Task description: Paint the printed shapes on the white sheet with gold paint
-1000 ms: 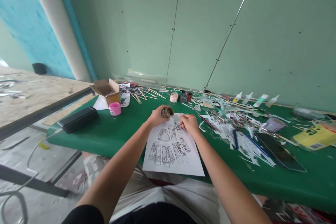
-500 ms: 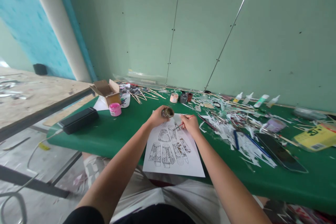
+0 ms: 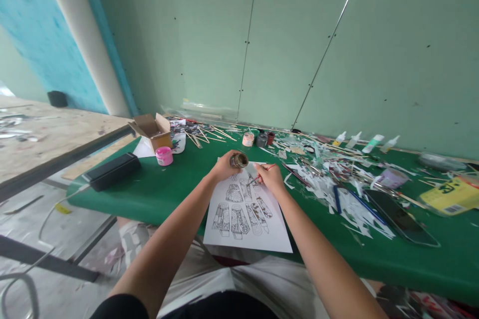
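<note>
My left hand point(image 3: 224, 165) is wrapped round a small paint jar point(image 3: 239, 160), tilted so its dark brownish mouth shows. Between the fingers of my right hand point(image 3: 271, 176) is a thin paintbrush point(image 3: 255, 179) with a reddish handle, its tip over the printed sheet. That white paper sheet point(image 3: 245, 243) lies flat below both hands and carries black line drawings of patterned pieces. A few pieces on its right side have brown patches. Both hands cover part of the sheet's upper edge.
Behind my hands stand several small paint pots point(image 3: 248, 139). To the left are a pink pot point(image 3: 163, 156), an open cardboard box point(image 3: 151, 132) and a black oblong case point(image 3: 111, 171). Paper scraps point(image 3: 359, 214), a phone point(image 3: 400, 217) and a yellow packet point(image 3: 451, 195) lie right on the green table point(image 3: 179, 179).
The brush in my right hand has shifted very slightly over the sheet. My left hand and the jar look still.
</note>
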A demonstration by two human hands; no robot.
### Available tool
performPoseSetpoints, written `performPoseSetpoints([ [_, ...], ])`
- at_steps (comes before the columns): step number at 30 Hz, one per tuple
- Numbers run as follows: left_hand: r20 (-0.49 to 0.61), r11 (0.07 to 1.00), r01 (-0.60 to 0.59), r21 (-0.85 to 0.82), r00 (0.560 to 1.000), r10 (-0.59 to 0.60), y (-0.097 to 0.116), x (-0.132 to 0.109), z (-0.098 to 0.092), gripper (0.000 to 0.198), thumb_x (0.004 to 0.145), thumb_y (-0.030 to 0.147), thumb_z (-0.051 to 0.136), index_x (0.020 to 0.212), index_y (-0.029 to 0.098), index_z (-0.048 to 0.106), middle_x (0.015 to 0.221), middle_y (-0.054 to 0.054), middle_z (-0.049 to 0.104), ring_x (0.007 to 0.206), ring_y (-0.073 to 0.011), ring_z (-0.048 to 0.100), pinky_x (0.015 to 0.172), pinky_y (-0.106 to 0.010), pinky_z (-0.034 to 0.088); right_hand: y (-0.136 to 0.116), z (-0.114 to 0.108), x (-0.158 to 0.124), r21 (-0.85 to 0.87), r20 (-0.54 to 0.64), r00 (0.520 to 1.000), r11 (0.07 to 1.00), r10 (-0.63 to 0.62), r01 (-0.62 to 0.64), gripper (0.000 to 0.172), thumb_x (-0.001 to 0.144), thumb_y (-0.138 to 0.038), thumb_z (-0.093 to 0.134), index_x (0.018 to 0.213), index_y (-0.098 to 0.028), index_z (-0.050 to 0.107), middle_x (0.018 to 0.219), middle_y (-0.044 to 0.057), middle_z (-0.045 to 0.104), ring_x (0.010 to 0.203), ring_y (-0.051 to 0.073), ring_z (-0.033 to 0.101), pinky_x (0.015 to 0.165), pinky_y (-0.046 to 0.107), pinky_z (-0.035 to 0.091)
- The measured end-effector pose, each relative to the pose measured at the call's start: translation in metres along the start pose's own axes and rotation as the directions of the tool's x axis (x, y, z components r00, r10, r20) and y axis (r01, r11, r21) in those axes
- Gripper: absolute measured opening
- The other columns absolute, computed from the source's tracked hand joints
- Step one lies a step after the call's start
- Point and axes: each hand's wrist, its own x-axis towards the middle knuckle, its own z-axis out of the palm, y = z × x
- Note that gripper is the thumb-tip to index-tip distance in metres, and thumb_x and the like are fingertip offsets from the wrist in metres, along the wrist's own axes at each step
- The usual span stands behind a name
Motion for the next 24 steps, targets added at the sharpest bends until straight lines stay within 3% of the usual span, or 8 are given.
performPoseSetpoints([
  [24,0.006,1.0,-0.016,-0.007,1.0,0.016,-0.0006,0.0001,-0.0003,0.055,0.057,0.013,0.074,0.108,0.017,0.054,0.106,-0.004,0.064,0.094,-0.0223,0.061,0.081,-0.032,0.048,-0.0028,-0.0003,-0.0006,-0.041,-0.031,0.999,0.999,0.011,-0.012,0.041,0.071,-0.048,0.061,0.041,-0.022,0.048,0.031,-0.002,0.046,0.03,0.012,0.041,0.036,0.024,0.035],
])
